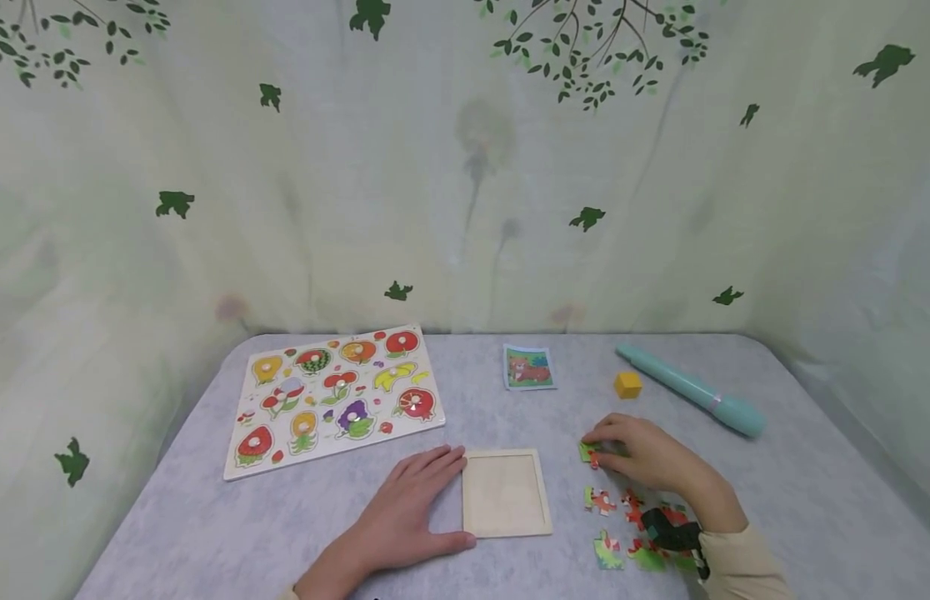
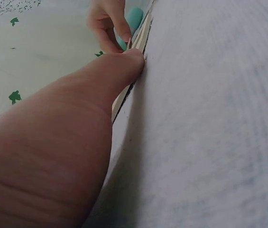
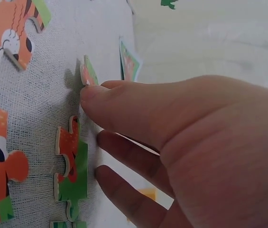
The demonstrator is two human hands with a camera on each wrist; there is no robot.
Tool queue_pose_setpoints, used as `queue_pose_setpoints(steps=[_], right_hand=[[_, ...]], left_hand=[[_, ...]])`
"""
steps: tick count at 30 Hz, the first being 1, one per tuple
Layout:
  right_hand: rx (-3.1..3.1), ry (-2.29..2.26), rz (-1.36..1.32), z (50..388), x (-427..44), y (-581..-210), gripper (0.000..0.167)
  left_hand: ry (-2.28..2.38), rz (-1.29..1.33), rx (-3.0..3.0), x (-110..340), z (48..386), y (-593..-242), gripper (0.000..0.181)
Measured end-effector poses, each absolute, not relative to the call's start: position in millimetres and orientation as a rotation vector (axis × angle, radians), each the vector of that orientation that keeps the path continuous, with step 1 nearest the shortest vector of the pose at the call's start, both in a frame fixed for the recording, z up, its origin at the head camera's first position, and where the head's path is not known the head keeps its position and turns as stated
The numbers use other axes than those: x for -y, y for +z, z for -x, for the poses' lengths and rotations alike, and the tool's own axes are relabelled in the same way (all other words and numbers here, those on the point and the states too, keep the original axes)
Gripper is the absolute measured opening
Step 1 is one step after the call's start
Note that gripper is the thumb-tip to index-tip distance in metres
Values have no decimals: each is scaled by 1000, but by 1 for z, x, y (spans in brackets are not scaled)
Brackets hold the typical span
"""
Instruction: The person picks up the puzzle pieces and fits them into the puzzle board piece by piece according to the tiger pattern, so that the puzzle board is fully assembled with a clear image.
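Note:
My left hand (image 1: pixel 408 510) lies with fingers extended at the left side of a square wooden puzzle tray (image 1: pixel 542 496), index fingertip and thumb touching its edge. The left wrist view shows the left thumb (image 2: pixel 100 76) against that edge. To the right, my right hand (image 1: pixel 645 454) pinches a green and orange jigsaw piece (image 1: pixel 587 452) between thumb and fingers. The right wrist view shows this jigsaw piece (image 3: pixel 90 71) tilted up off the cloth at the thumb tip. Several loose jigsaw pieces (image 1: pixel 607 552) lie below the right hand, some hidden by the wrist strap and forearm.
A fruit peg board (image 1: pixel 375 408) lies at the back left. Behind the tray is a small picture card (image 1: pixel 529 368) of an orange animal. At the back right are a yellow cube (image 1: pixel 627 384) and a teal stick-shaped object (image 1: pixel 690 390). A leaf-patterned curtain (image 1: pixel 435 167) hangs behind the table.

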State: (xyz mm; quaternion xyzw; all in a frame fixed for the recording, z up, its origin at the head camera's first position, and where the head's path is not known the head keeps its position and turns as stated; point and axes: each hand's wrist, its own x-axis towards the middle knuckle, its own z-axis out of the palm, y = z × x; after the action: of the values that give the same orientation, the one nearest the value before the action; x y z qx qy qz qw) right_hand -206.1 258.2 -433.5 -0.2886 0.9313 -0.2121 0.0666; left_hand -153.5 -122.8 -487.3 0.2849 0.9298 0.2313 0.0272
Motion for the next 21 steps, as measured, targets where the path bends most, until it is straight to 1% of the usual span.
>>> queue_pose_setpoints(steps=[11,21], right_hand=[[-2833,-579,845,207,-254,-434,26],[-2842,-601,891,207,-247,-434,28]], left_hand=[[731,-875,-2853,121,153,-489,98],[687,-898,-2866,123,154,-489,97]])
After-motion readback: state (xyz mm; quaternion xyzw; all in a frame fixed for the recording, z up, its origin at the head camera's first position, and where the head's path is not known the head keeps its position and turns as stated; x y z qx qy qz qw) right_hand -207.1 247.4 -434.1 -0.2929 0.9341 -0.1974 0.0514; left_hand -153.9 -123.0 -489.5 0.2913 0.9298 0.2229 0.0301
